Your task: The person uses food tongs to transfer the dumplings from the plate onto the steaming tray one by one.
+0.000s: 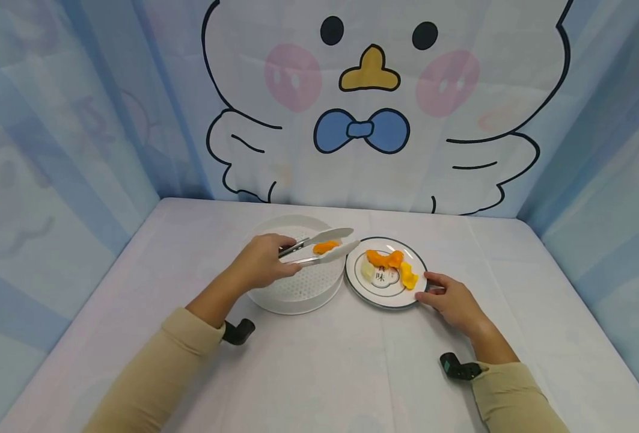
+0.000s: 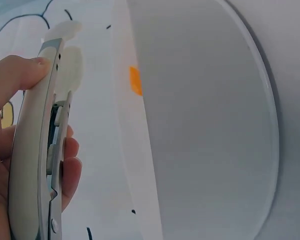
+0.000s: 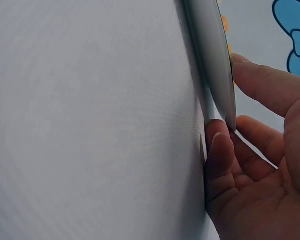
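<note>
My left hand grips a pair of tongs with pale ends, held above a white round tray with a perforated base. The tongs' arms stand apart. An orange piece shows between them in the head view; in the left wrist view it appears beyond the tray's rim, apart from the tongs' ends. My right hand holds the right rim of a white plate with dark rim lines. On the plate lie orange pieces, a yellow piece and a pale piece.
A white cloth covers the table. Behind it hangs a curtain with a cartoon bird, and blue and white curtains stand at both sides. The tray and plate sit side by side, very close together.
</note>
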A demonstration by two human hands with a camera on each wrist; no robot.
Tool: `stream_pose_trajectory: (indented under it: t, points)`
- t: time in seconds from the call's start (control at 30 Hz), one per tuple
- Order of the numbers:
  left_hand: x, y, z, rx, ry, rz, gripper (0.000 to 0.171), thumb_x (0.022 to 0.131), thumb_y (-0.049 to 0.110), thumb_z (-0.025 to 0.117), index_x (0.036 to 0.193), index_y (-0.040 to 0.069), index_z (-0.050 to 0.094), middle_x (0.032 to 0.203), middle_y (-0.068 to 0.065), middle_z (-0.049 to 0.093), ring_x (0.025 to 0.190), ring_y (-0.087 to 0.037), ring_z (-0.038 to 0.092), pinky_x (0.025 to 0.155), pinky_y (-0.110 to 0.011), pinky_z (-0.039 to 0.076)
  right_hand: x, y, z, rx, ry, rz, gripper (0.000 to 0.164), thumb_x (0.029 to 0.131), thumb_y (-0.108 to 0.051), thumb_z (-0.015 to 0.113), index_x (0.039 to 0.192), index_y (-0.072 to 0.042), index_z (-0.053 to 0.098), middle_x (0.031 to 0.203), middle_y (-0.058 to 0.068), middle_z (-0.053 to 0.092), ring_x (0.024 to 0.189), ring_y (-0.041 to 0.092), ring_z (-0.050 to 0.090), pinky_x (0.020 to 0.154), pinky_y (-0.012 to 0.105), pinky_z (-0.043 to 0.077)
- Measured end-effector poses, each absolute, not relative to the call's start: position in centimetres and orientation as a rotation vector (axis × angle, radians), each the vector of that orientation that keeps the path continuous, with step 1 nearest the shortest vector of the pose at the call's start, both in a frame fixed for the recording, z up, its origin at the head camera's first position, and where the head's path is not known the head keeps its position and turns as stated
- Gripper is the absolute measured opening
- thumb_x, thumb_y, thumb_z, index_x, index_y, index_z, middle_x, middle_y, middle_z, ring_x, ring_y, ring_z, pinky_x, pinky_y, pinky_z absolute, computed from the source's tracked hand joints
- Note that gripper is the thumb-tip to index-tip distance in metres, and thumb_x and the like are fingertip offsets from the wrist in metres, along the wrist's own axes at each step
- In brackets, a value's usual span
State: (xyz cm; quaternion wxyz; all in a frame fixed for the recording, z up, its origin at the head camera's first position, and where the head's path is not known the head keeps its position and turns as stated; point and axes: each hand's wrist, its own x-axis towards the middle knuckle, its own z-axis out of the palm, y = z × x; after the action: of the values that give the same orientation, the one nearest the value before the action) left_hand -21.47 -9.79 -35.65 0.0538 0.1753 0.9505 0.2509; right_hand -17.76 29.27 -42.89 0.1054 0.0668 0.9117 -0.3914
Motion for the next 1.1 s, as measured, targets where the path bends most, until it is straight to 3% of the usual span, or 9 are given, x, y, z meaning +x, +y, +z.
stream_pose_trajectory:
  t: [0.23, 0.47, 1.1]
  points:
    - [-21.1, -7.5, -35.9, 0.651, 2.883, 0.754, 0.058, 0.087, 0.031, 0.079, 0.135, 0.003, 0.062, 0.127, -0.01, 0.065, 0.108, -0.022, 0.06, 0.092, -0.04, 0.05, -17.8, 29.3, -43.1, 0.183, 2.693, -1.156, 0.076, 0.091, -0.035, 0.075, 0.149, 0.001, 0.041, 0.117, 0.018, 0.058, 0.099, 0.029, 0.053, 0.075, 0.031, 0.048]
    - [-20.9, -5.3, -36.3, 0.717, 2.837, 0.754, 0.055, 0.087, 0.031, 0.079, 0.132, 0.004, 0.064, 0.12, -0.007, 0.068, 0.096, -0.02, 0.058, 0.086, -0.036, 0.05, -17.8, 29.5, -43.0, 0.183, 2.676, -1.168, 0.076, 0.091, -0.034, 0.074, 0.15, 0.0, 0.04, 0.119, 0.018, 0.057, 0.101, 0.029, 0.053, 0.075, 0.031, 0.049]
    - [-19.6, -1.3, -36.8, 0.713, 2.801, 0.666, 0.051, 0.085, 0.033, 0.08, 0.128, 0.008, 0.068, 0.112, -0.003, 0.07, 0.083, -0.016, 0.056, 0.073, -0.028, 0.047, -17.8, 30.0, -43.2, 0.128, 2.65, -1.215, 0.075, 0.092, -0.031, 0.074, 0.15, 0.001, 0.04, 0.117, 0.017, 0.058, 0.099, 0.028, 0.052, 0.074, 0.03, 0.049]
